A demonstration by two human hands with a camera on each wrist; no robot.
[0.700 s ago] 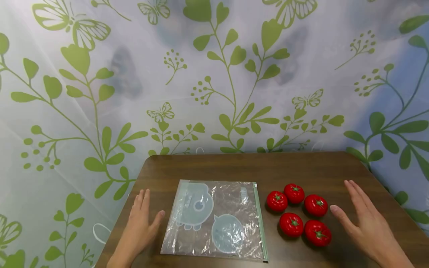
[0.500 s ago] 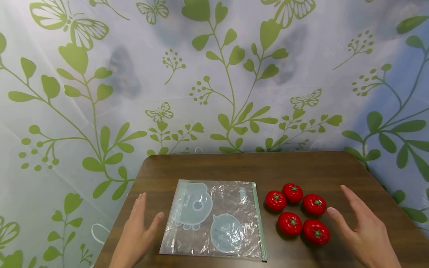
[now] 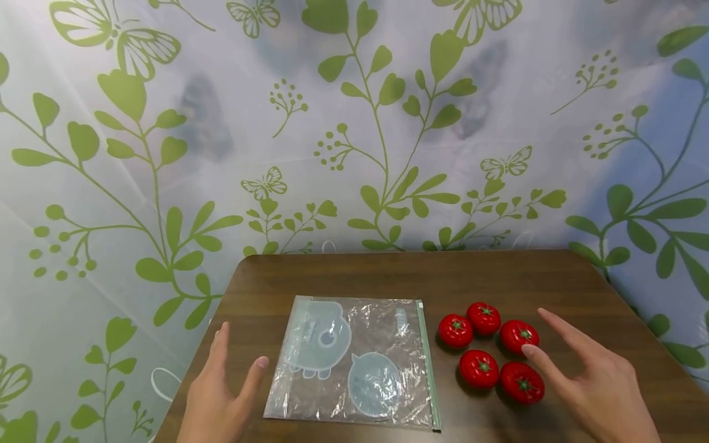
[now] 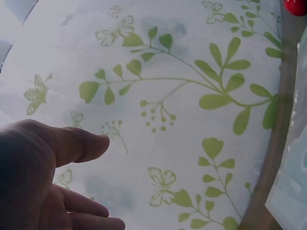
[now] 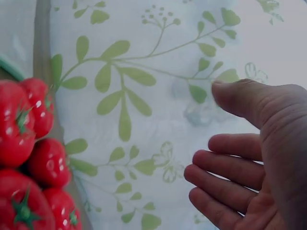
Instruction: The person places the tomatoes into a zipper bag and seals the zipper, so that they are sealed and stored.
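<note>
Several glossy red tomatoes [image 3: 479,369] with green star-shaped tops sit in a cluster on the right half of the table. My right hand [image 3: 600,384] hovers just right of them, thumb and forefinger apart, and its thumb tip overlaps a tomato [image 3: 519,333] in the head view. A clear zip bag [image 3: 376,326] with pale blue animal prints lies flat left of the tomatoes, its green slider strip [image 3: 429,369] on the right side. Left of the bag is my left hand [image 3: 216,394], fingers spread and holding nothing. The right wrist view shows the right palm [image 5: 273,191] with relaxed fingers.
A dark brown wooden table [image 3: 343,275] with rounded far corners carries everything. Behind and beside it hangs a white curtain [image 3: 221,80] printed with green leaves and butterflies. A white loop [image 3: 163,384] shows beyond the table's left edge.
My right hand has moved left toward the tomatoes. The left hand has drawn slightly back and down, its fingers turning. Bag and tomatoes stay in place.
</note>
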